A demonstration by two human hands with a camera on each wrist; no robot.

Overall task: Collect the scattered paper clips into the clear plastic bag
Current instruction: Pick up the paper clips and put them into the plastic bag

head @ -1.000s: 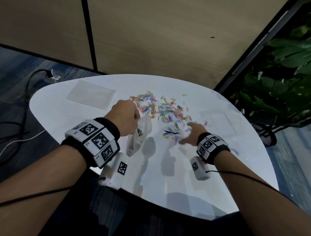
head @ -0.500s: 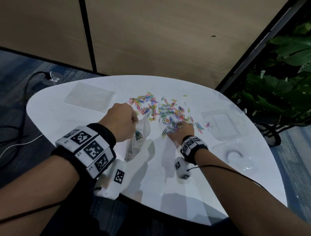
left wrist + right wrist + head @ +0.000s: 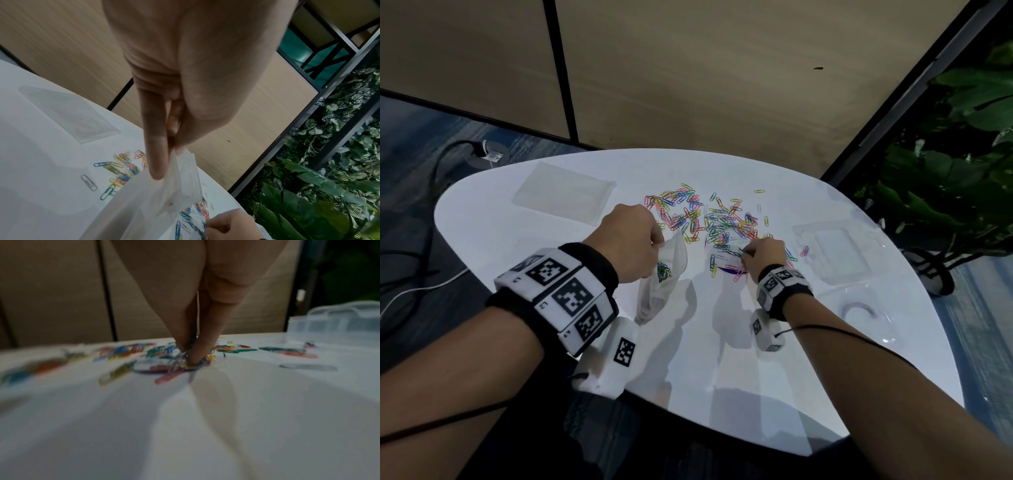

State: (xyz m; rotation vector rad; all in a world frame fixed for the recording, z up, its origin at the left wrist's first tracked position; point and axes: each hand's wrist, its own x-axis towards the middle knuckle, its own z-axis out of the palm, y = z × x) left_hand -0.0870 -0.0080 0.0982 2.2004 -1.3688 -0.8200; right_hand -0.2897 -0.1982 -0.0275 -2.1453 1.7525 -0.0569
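Barely started: your left hand point(image 3: 631, 245) pinches the clear plastic bag point(image 3: 666, 270) holding a few clips, your right hand point(image 3: 763, 255) pinches more, and most paper clips point(image 3: 709, 219) still litter the tabletop point(image 3: 517, 246) mid-frame.

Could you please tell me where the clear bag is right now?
In the head view the bag hangs from the left hand, left of centre over the table, beside the paper clips.
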